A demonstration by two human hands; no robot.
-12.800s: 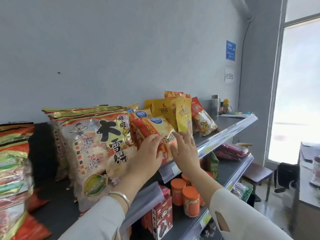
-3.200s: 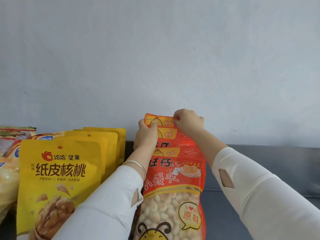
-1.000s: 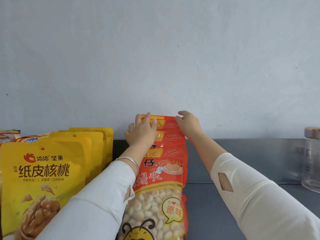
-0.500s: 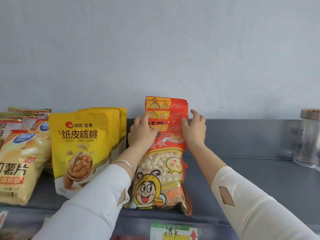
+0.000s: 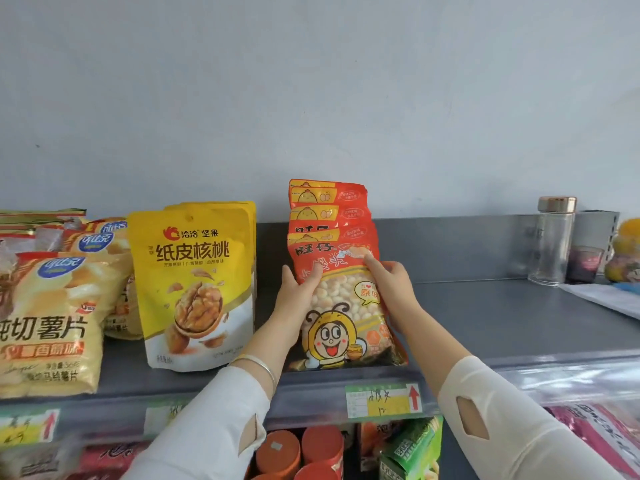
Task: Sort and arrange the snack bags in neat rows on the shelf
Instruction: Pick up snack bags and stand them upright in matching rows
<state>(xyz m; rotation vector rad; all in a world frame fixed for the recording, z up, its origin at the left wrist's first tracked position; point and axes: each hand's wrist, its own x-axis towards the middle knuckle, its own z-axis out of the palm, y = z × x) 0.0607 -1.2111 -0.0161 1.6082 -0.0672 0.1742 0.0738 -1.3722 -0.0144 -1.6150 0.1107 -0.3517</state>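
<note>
Front red bag (image 5: 341,327) is stood upright near the front lip of the shelf (image 5: 502,323), heading a file of like red bags (image 5: 329,206) stepped back toward the wall. Yellow walnut bags (image 5: 194,282) are ranged just beside it on the left, with a narrow gap between.

Step judged: the red file is being squared.
- The base should be seated flat behind the lip, with the face kept parallel to the shelf edge.
- The front should be brought level with the walnut bags' front.
- Pressure should be kept light, as the contents look brittle.
- Both sides should be let go together, so the bag is not tipped.

Left hand (image 5: 298,292): thumb laid on the front face, fingers wrapped behind the left edge. The grip is closed on the bag.

Right hand (image 5: 389,285): fingers curled round the right edge, index finger laid up the face. This grip is likewise closed on the bag.

Both forearms are raised from below and converge on the bag at mid-height.
</note>
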